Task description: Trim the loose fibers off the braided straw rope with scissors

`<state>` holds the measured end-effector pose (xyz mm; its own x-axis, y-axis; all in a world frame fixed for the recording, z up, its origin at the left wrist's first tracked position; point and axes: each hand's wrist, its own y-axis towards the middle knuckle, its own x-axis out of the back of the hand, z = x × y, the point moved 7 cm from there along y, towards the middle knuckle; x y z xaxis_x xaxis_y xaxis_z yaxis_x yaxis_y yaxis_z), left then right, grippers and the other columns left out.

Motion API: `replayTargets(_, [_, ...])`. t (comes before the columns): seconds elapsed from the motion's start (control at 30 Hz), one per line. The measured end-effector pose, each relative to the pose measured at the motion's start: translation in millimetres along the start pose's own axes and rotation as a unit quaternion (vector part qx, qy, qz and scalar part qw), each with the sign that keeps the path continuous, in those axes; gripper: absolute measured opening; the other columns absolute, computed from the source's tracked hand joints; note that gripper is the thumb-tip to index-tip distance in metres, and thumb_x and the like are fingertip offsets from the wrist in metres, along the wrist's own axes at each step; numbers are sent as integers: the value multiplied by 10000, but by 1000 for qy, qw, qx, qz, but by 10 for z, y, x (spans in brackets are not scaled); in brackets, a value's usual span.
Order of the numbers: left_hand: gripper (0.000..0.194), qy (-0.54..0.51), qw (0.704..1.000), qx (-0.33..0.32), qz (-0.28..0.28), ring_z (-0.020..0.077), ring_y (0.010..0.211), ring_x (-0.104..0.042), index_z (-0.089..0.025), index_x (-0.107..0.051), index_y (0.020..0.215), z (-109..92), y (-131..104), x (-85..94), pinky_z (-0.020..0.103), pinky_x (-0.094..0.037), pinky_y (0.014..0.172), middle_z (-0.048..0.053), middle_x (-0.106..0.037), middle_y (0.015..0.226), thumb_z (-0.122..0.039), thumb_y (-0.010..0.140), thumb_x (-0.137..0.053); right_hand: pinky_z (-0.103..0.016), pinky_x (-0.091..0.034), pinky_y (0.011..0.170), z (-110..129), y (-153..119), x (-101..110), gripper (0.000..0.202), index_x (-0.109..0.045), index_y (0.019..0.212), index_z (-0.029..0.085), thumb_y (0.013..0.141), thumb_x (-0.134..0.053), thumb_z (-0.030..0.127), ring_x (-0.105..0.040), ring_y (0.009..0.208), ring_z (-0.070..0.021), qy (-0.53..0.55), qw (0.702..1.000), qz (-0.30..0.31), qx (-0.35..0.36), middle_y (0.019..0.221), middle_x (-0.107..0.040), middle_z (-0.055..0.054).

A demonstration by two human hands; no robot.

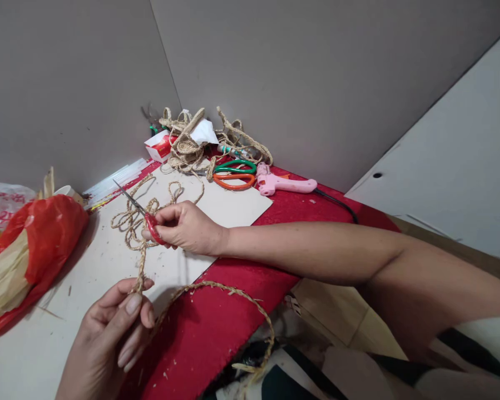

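My left hand (116, 328) pinches a braided straw cord (142, 264) between thumb and fingers. From that pinch the cord runs up toward a loose coil on the white board. Its other end curves over the red cloth and drops past the table's front edge. In my right hand (191, 228) are small scissors (153, 225) with red handles, their blades pointing up and left over the coil. The blades look closed. Whether the right fingers also touch the cord, I cannot make out.
A white board (233, 214) lies on the red cloth (233, 311). Behind are more braided cord (187, 144), green-and-orange-handled scissors (234, 175), a pink glue gun (287, 184) with a black cable and a small box (158, 145). A red plastic bag (58, 228) with straw stands left.
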<state>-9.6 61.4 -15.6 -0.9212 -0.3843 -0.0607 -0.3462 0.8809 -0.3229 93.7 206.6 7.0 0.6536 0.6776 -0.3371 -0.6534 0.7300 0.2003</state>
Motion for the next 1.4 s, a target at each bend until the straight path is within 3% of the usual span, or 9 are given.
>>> replayTargets(0.17, [206,-36,999,10,22,0,318,-258,-170,-693,870,37,155,-54,133,-248,299,-6,-609,608,-274,703,-753,-200,-294,470,-153,74,79,410,-460,531,159,678,-688,467,-362,457,-35,-81,996,26,-22,476,-420,78])
replayTargets(0.3, [232,-64,997,-25,-34,-2,331,-302,-168,-688,915,-7,198,59,131,-272,314,-1,-649,687,-256,709,-752,-211,-263,510,1,15,71,390,-391,510,166,747,-602,393,-304,501,-42,-255,961,77,73,498,-322,77])
replayTargets(0.4, [242,-81,993,-51,-64,5,357,-349,-158,-680,922,-47,162,114,141,-311,347,14,-684,748,-233,705,-756,-238,-247,532,94,-130,-53,329,-466,522,162,724,-599,384,-340,509,-64,-487,852,146,123,492,-407,53])
replayTargets(0.53, [220,-92,990,-63,-91,24,367,-366,-144,-666,891,-75,128,121,169,-346,370,10,-689,719,-225,706,-753,-276,-267,566,132,-288,-211,330,-625,697,158,753,-550,474,-495,602,-130,-660,701,195,186,696,-638,-42])
replayTargets(0.6, [215,-92,988,-70,-104,28,370,-366,-136,-667,885,-88,123,127,174,-350,375,4,-683,696,-217,703,-751,-299,-298,601,124,-310,-250,376,-657,788,146,787,-512,492,-557,672,-172,-699,655,197,209,775,-668,-75])
replayTargets(0.7, [219,-85,987,-74,-117,34,372,-378,-135,-667,873,-95,125,155,182,-352,377,26,-706,725,-221,692,-754,-341,-327,679,114,-315,-272,406,-664,836,131,815,-489,497,-594,746,-209,-725,616,191,240,812,-675,-91])
replayTargets(0.87, [240,-59,986,-93,-126,56,398,-446,-154,-670,890,-115,120,202,201,-400,429,84,-745,806,-215,678,-764,-363,-309,723,124,-320,-267,400,-660,831,126,837,-481,484,-601,757,-212,-735,600,173,265,799,-679,-89])
replayTargets(1.17, [244,-69,982,-98,-147,70,384,-472,-168,-670,816,-102,107,220,205,-408,427,92,-748,753,-192,614,-804,-330,-267,650,56,-292,-296,370,-677,767,155,824,-508,478,-575,673,-188,-721,619,194,244,719,-687,-70])
replayTargets(1.4, [260,-69,980,-107,-150,61,388,-468,-168,-693,830,-90,125,244,200,-411,439,92,-747,750,-211,606,-817,-299,-215,588,68,-305,-306,316,-662,685,169,832,-542,421,-536,603,-151,-692,632,212,276,624,-661,-32])
